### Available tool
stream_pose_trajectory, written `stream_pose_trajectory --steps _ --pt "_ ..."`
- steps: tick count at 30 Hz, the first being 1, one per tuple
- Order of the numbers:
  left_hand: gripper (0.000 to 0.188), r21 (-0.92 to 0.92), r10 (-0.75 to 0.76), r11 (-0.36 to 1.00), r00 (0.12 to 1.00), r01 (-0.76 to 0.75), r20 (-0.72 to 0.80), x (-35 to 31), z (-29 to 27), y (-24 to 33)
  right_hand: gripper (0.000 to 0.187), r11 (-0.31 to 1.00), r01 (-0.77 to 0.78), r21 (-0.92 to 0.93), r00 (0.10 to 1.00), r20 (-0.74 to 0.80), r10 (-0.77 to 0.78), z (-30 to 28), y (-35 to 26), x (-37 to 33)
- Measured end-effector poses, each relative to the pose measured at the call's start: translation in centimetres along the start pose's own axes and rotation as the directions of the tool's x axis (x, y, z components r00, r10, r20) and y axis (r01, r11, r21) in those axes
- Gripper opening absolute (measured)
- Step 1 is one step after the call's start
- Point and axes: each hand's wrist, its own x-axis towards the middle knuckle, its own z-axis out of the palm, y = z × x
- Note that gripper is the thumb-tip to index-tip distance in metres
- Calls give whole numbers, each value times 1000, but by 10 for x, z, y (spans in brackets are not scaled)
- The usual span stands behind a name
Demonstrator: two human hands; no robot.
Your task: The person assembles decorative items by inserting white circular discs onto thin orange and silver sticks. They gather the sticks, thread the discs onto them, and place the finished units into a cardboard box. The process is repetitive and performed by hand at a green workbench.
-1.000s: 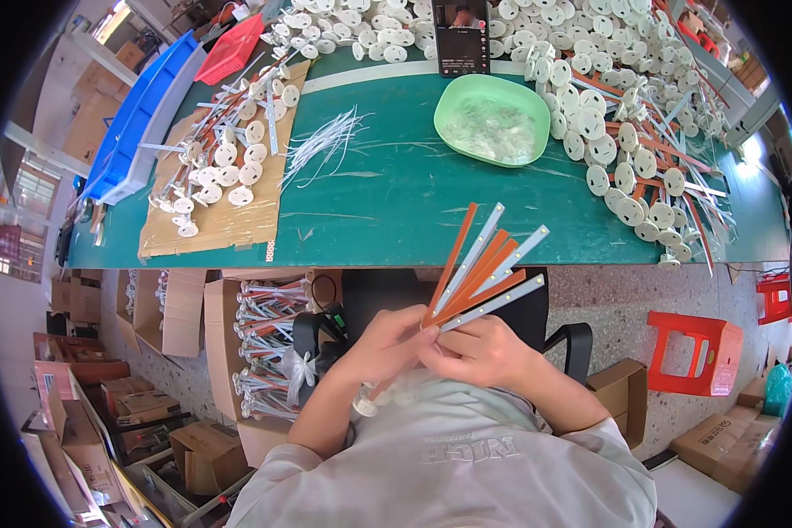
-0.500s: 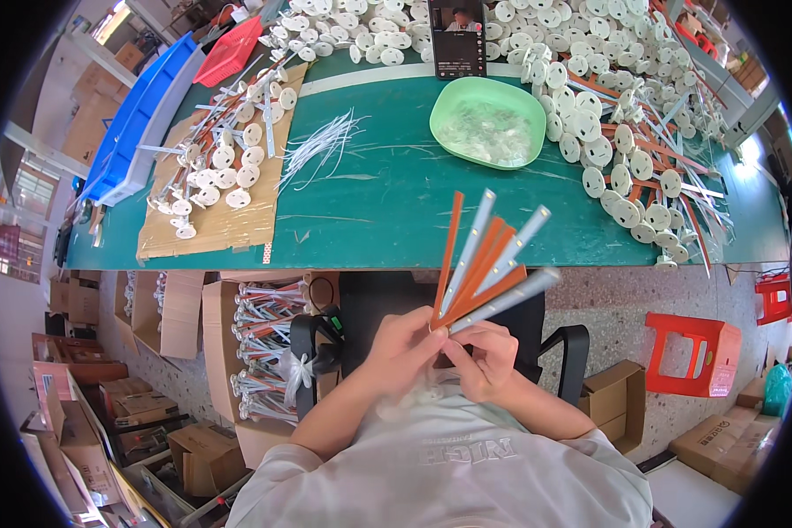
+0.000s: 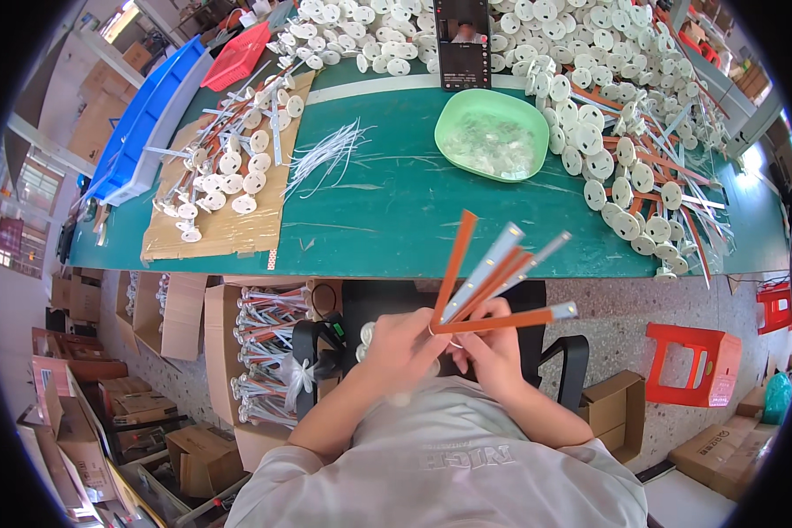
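My left hand (image 3: 398, 350) is closed round the lower ends of a fanned bundle of LED strips (image 3: 481, 287), orange on one side and white with small LEDs on the other. White round discs (image 3: 366, 339) at the strips' lower ends stick out beside this hand, partly hidden by it. My right hand (image 3: 495, 354) is closed against the bundle's base, pinching a thin white tie (image 3: 455, 344) whose small loop shows between the hands. More such white ties (image 3: 327, 157) lie loose on the green table (image 3: 370, 220).
A green bowl (image 3: 447, 163) of clear small pieces stands before a phone (image 3: 464, 53). Heaped disc-ended strips (image 3: 625, 172) cover the table's right and back; others lie on cardboard (image 3: 172, 242) at left. A blue tray (image 3: 141, 123), a carton of bundles (image 3: 220, 352) and a red stool (image 3: 722, 365) surround me.
The strips have fanned wider, the rightmost tipping down to the right. My right hand has risen closer against the bundle's base, and a white loop now shows. The view has shifted slightly.
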Motion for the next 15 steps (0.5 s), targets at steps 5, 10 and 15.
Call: stream_pose_trajectory --steps 5,10,15 --pt "19 -28 -90 995 994 91 64 -4 -5 0 33 292 696 -656 666 437 -604 -13 -3 1" --pt "18 -101 -74 992 996 79 44 0 -3 6 27 -64 814 -578 389 623 -679 -6 -10 9" --pt "18 -115 -96 988 993 103 70 -3 -1 3 28 50 790 -611 474 557 -682 -6 -10 8"
